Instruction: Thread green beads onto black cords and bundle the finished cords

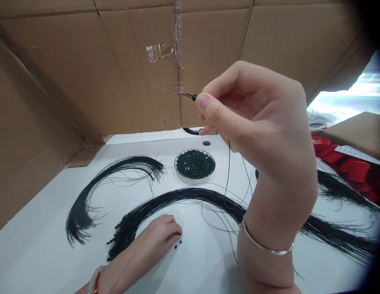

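Note:
Raised in front of the cardboard, my right hand (254, 110) pinches a thin black cord between thumb and forefinger. A small black bead (194, 97) sits on the cord just beyond the fingertips, and short cord ends stick out past it. More cord hangs below this hand. My left hand (164, 232) rests low on the white table, its fingers curled together. A dark speck shows at its fingertips, too small to name. Two loose black beads (178, 244) lie beside them. Behind the left hand curves a long bundle of black cords (190, 194), thick with beaded ends at its left.
A round dish (214, 171) full of small black beads stands farther back. Another black cord bundle (95, 183) curves at the left. More black cords (340, 232) and red items (346, 159) lie at the right. Cardboard walls (131, 73) enclose the back and left.

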`<state>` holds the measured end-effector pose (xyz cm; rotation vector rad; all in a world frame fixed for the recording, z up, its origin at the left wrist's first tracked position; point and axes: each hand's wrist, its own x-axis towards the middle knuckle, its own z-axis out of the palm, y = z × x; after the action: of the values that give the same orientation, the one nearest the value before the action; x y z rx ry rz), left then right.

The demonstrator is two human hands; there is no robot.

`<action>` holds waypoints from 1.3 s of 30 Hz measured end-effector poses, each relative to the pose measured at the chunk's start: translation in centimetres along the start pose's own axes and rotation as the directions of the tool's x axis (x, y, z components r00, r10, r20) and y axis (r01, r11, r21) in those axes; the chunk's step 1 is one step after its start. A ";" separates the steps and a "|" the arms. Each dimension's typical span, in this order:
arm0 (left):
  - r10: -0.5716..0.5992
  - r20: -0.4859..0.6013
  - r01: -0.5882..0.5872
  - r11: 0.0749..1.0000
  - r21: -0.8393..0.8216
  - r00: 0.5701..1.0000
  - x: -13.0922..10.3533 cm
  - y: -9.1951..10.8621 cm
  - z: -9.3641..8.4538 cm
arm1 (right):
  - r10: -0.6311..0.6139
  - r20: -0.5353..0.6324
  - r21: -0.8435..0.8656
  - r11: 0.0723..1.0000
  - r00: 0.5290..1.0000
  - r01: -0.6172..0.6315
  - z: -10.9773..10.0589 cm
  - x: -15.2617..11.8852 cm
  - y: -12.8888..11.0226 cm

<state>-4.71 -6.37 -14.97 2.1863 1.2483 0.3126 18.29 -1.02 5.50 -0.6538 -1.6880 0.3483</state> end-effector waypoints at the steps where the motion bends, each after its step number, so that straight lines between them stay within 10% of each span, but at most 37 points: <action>1: 0.000 -0.008 0.000 1.000 -0.015 1.000 0.0 0.1 0.1 | 0.003 0.007 0.010 1.000 1.000 -0.003 -0.1 0.0 0.0; 6: -0.045 -0.040 0.039 0.989 -0.140 0.998 0.6 0.8 -2.1 | 0.049 0.071 0.094 0.994 0.996 -0.056 0.2 0.2 0.3; 12: -0.132 -0.262 0.018 0.919 -0.395 0.956 2.4 3.1 -10.3 | 0.126 0.181 0.294 0.939 0.975 -0.176 2.5 0.6 1.8; 18: -0.081 -0.478 -0.390 0.470 -0.792 0.874 3.3 5.9 -15.7 | 0.212 0.347 0.396 0.850 0.913 -0.348 5.0 1.0 2.4; 26: -0.042 -0.598 -0.576 0.226 -0.786 0.800 3.4 5.4 -16.6 | 0.213 0.337 0.546 0.749 0.917 -0.375 7.4 0.9 1.1; 32: -0.087 -0.672 -0.631 0.275 -0.726 0.735 3.2 4.5 -16.0 | 0.236 0.227 0.460 0.829 0.945 -0.317 9.1 -0.3 -0.3; 39: 0.047 -0.842 -0.714 0.556 -0.425 0.538 2.2 4.3 -15.9 | 0.184 0.128 0.357 0.908 0.975 -0.218 9.8 -0.9 -1.4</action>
<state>-8.04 -0.15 0.13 1.5274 0.6260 1.8068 8.62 -1.51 3.38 -0.5356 -1.5850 0.8340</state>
